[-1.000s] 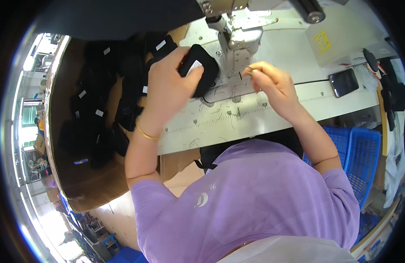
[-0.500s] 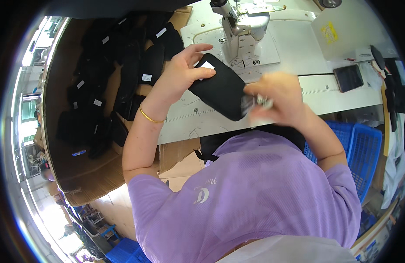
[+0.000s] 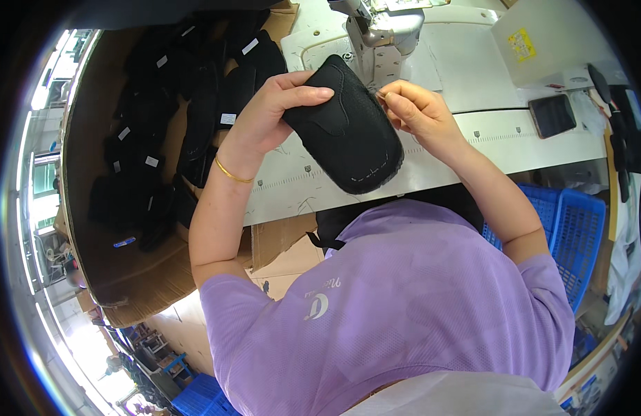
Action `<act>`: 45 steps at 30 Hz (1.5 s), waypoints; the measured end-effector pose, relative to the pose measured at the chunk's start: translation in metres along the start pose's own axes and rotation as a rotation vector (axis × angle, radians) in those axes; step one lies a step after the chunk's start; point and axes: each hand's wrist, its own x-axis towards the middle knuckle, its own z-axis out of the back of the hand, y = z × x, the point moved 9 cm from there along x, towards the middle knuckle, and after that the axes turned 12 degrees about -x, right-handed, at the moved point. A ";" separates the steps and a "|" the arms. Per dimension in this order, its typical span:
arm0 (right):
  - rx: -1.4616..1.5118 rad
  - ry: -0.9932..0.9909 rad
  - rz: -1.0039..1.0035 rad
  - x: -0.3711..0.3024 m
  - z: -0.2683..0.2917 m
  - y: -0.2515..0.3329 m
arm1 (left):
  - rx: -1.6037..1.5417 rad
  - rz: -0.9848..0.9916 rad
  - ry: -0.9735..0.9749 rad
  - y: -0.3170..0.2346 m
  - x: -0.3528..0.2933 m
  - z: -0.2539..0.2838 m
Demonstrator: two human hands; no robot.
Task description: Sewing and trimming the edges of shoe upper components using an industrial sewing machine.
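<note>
Above the white tabletop [image 3: 473, 132], the left hand [image 3: 272, 114] closes on a black padded fabric piece [image 3: 345, 132]; the right hand [image 3: 414, 107] pinches its upper edge. It looks light, soft, best gripped by its rim.

White sewing machine [image 3: 386, 31], dark phone [image 3: 550, 115], blue crates [image 3: 566, 232], cardboard box [image 3: 126, 277]

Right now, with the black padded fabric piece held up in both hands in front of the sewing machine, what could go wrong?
1. The left hand grips the black padded fabric piece only by its upper edge, so it may sag or slip.
2. The right hand pinches near the white sewing machine; fingers could stray toward the needle.
</note>
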 end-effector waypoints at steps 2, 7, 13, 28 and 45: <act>-0.032 0.003 0.093 0.002 0.000 0.003 | -0.006 0.038 0.058 0.004 0.001 -0.004; -0.109 -0.058 0.088 -0.001 0.013 0.002 | 0.023 0.059 0.046 0.008 0.005 -0.009; -0.213 0.204 -0.584 -0.025 0.006 -0.012 | 0.474 -0.199 -0.093 0.012 0.001 -0.004; -0.904 -0.181 0.708 -0.013 0.026 0.102 | 0.981 -0.346 -0.216 -0.055 -0.045 0.030; -0.109 -0.446 0.101 -0.006 0.027 0.066 | 0.605 -0.444 0.057 -0.125 0.047 -0.039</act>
